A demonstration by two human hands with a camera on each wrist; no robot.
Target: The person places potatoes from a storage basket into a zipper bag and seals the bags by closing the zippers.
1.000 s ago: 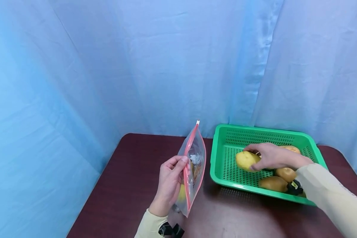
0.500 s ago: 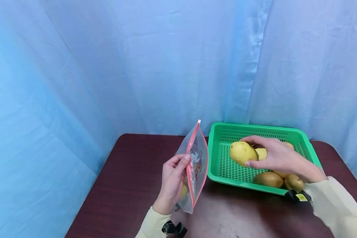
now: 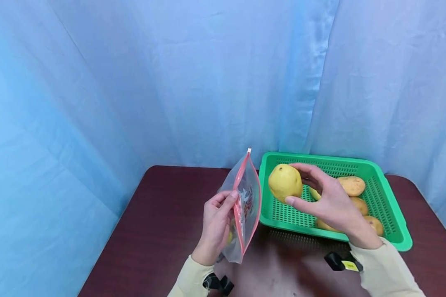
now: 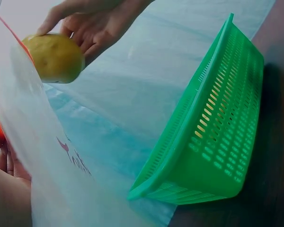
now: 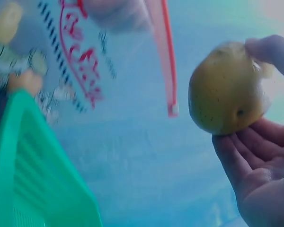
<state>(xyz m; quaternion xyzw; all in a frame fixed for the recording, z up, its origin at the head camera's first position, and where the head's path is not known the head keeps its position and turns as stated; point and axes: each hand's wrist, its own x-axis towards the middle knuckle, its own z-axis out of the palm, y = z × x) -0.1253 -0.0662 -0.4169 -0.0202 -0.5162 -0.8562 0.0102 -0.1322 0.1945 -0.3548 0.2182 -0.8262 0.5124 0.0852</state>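
Note:
My left hand (image 3: 216, 222) pinches the pink zip edge of a clear zip bag (image 3: 252, 210) near its middle. The bag's mouth gapes, with a white slider at the top end. Something yellow shows low inside it; the right wrist view shows several blurred lumps through the printed film (image 5: 78, 52). Thumb and fingers of my right hand (image 3: 332, 202) grip a yellow potato (image 3: 284, 184), raised over the left part of the green basket (image 3: 357, 161). In the left wrist view this potato (image 4: 57, 59) appears beside the bag's edge; whether they touch I cannot tell.
Several more potatoes (image 3: 352, 185) lie in the basket, partly hidden behind my right hand and forearm. The basket stands on the right of a dark reddish-brown table (image 3: 160, 214). A pale blue curtain (image 3: 208, 82) hangs close behind the table's back edge.
My right hand has lifted the potato from low in the basket and brought it left, closer to the bag. The left hand keeps its pinch on the bag's edge.

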